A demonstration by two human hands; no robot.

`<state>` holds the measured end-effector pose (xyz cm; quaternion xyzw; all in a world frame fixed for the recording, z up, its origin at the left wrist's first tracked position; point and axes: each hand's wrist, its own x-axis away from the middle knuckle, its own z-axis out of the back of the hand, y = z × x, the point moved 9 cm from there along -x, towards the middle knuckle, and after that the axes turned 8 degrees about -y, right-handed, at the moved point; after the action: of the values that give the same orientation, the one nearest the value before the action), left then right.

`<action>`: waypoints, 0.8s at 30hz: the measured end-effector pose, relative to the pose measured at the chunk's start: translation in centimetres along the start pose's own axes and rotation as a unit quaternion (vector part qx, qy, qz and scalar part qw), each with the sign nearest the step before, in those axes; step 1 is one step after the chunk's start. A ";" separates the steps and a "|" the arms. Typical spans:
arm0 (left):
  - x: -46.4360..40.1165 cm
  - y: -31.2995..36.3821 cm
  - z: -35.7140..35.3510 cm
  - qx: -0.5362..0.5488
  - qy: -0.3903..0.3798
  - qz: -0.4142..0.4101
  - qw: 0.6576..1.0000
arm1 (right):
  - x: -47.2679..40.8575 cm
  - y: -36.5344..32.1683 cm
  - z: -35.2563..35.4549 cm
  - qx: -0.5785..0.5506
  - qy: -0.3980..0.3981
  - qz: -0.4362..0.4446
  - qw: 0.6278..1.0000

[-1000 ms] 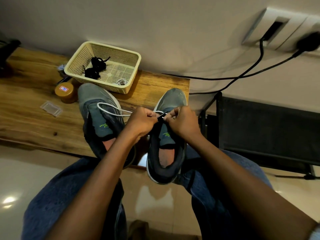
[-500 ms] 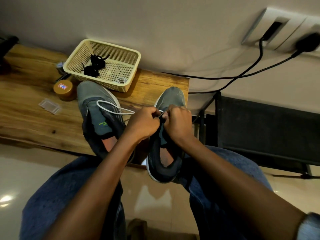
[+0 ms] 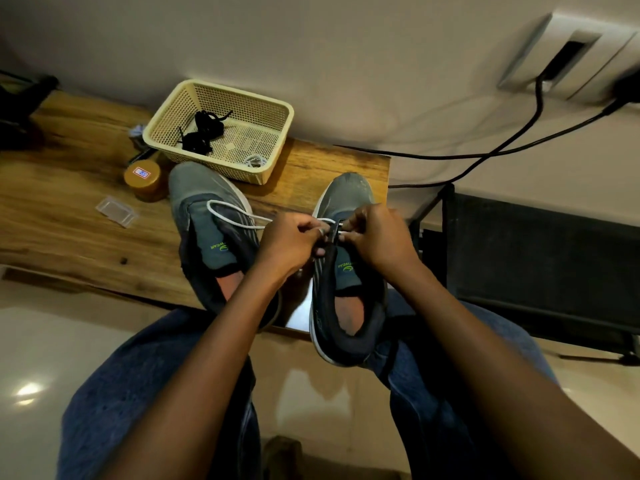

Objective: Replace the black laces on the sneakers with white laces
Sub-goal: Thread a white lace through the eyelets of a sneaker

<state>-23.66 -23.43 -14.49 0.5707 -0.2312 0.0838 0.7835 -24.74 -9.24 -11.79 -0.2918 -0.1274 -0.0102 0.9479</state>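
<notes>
Wood grain runs the length of the long brown wooden table point(image 3: 62, 216), which stands against a pale wall and bears everything else. Blue denim covers the person's two legs point(image 3: 138, 393) below its near edge. To the right, off the table's end, sits a dark mesh-fronted rack point(image 3: 540, 251), with two black cables point(image 3: 502, 147) trailing along the wall above it.

At the table's far edge rests a cream perforated plastic basket point(image 3: 277, 133); a tangle of black laces point(image 3: 202, 133) lies in its left part and a small coil of white lace point(image 3: 254, 161) in its near right corner.

Two grey knit sneakers with green lettering on the tongue stand side by side, toes toward the basket. The left sneaker point(image 3: 207, 233) lies on the table with its heel past the near edge, hidden by the left forearm. The right sneaker point(image 3: 346, 282) has its toe on the table and its heel hanging over the person's lap.

Both hands meet over the right sneaker's eyelet area. The left hand point(image 3: 289, 245) has its fingers curled, pinching the long white lace point(image 3: 225, 209), which loops away across the left sneaker's forefoot. The right hand point(image 3: 379, 237), fingers also curled, pinches the same lace near a dark eyelet strip.

Left of the sneakers stand a round amber jar with a labelled lid point(image 3: 142, 176) and a small clear plastic case point(image 3: 116, 211).
</notes>
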 end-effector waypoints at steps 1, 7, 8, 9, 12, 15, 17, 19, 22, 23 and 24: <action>-0.1 -0.1 0.1 -0.010 0.013 -0.007 1.000 | 0.0 0.1 0.1 0.001 0.004 -0.002 1.000; 0.1 -0.5 0.0 0.013 0.062 -0.024 0.998 | -0.1 -0.3 -0.2 0.017 0.004 0.003 1.000; 0.1 -0.5 -0.1 0.024 0.063 -0.025 0.997 | -0.2 -0.4 -0.4 0.014 -0.002 0.005 1.000; 0.1 -0.6 -0.2 0.031 0.063 -0.026 0.997 | -0.2 -0.5 -0.7 0.014 -0.009 0.008 1.000; 0.0 -0.7 -0.3 0.031 0.060 -0.028 0.997 | -0.1 -0.9 -1.0 0.018 -0.017 0.020 0.999; -0.3 -1.0 -0.3 0.059 0.045 -0.018 0.997 | 0.0 -0.8 -0.8 -0.002 -0.012 0.018 1.000; -0.5 -1.0 -0.1 0.057 0.049 -0.015 0.997 | 0.0 -0.5 -0.4 -0.006 -0.013 0.005 1.000; -0.8 -1.1 -0.1 0.039 0.063 -0.015 0.997 | 0.1 -0.3 -0.1 0.004 -0.014 -0.002 1.000; -0.9 -1.0 -0.2 0.008 0.085 -0.011 0.996 | 0.4 -0.2 -0.1 0.039 -0.015 -0.010 0.999; -0.9 -0.9 -0.1 0.006 0.096 -0.009 0.995 | 0.3 -0.1 -0.1 0.050 -0.012 -0.010 0.999; -0.8 -0.9 0.1 0.019 0.109 -0.006 0.994 | 0.3 -0.1 0.0 0.054 -0.006 -0.009 0.998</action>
<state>-24.06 -23.74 -15.61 0.5745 -0.1391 0.1454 0.7934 -24.44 -9.28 -11.64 -0.2389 -0.1357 -0.0106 0.9615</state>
